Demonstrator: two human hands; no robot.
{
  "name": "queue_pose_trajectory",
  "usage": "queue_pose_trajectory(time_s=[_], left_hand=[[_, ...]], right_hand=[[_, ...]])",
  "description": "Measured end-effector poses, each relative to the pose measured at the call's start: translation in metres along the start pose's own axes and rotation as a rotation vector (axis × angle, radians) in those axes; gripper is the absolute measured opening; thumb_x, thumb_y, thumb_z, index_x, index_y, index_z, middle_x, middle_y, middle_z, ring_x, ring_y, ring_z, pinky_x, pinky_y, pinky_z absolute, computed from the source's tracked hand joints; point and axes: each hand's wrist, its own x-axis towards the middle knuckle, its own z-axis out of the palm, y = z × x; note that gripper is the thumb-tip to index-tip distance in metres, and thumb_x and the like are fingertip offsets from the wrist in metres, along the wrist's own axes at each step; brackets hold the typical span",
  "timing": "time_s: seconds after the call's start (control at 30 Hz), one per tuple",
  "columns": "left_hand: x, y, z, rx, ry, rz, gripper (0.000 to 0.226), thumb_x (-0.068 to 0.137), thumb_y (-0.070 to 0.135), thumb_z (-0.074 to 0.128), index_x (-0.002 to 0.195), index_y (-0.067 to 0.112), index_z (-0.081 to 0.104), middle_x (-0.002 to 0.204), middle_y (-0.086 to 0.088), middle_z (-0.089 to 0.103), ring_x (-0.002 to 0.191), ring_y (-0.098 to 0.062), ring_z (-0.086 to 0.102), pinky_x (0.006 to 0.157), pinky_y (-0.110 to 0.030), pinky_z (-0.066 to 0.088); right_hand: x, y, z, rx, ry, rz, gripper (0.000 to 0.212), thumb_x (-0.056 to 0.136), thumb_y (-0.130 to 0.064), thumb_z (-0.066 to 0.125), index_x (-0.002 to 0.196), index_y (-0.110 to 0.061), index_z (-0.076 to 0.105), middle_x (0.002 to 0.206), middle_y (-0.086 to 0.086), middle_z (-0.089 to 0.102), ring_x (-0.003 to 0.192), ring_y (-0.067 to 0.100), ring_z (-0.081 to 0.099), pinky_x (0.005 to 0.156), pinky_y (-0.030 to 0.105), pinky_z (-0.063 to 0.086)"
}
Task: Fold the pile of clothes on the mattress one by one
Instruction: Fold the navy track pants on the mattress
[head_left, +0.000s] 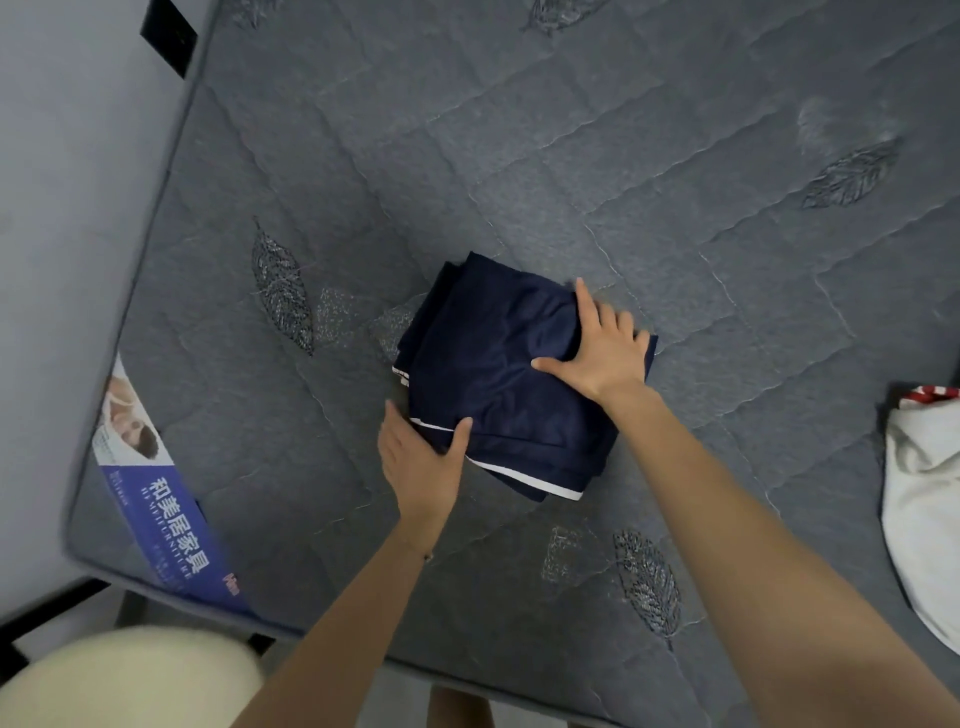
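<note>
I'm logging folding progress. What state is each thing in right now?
navy garment: folded, flat on the mattress.
white garment: crumpled, unfolded, at the mattress's right edge.
left hand: fingers straight against the navy garment's near edge, thumb on top.
right hand: flat, pressing on the navy garment.

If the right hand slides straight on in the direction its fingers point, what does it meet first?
Probably nothing but bare mattress. The right hand lies flat on the navy garment, its fingertips at the garment's far edge; beyond, the way looks free.
</note>
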Motion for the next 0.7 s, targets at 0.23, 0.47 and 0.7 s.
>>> queue_pose_trajectory(time_s=[0.23, 0.47, 0.7], left_hand=[[-0.007, 0.024, 0.010, -0.235, -0.182, 0.186, 0.056, 0.088, 0.007, 0.066, 0.137, 0.004, 0.038, 0.132, -0.010, 0.047, 0.125, -0.023, 0.045, 0.112, -0.044, 0.035], [0.022, 0.050, 0.008, -0.164, -0.248, 0.567, 0.053, 0.096, 0.010, 0.057, 0.145, 0.010, 0.036, 0.144, 0.000, 0.042, 0.133, -0.008, 0.038, 0.115, -0.023, 0.027], [-0.029, 0.006, 0.013, -0.127, -0.036, 0.318, 0.055, 0.082, 0.034, 0.076, 0.120, 0.007, 0.046, 0.123, 0.005, 0.046, 0.113, -0.017, 0.052, 0.096, -0.038, 0.048]], right_hand=[[-0.036, 0.030, 0.008, 0.414, -0.153, 0.128, 0.057, 0.075, -0.051, 0.074, 0.121, -0.023, 0.056, 0.114, 0.001, 0.066, 0.105, 0.025, 0.061, 0.088, 0.038, 0.050], [-0.098, 0.044, 0.039, 0.901, 0.200, 0.476, 0.032, 0.075, -0.047, 0.078, 0.075, -0.018, 0.063, 0.076, -0.004, 0.068, 0.080, 0.019, 0.067, 0.076, 0.037, 0.054], [-0.118, 0.048, 0.059, 1.035, 0.146, 0.580, 0.048, 0.083, -0.046, 0.070, 0.120, -0.018, 0.055, 0.102, -0.012, 0.057, 0.099, 0.015, 0.056, 0.088, 0.030, 0.045]])
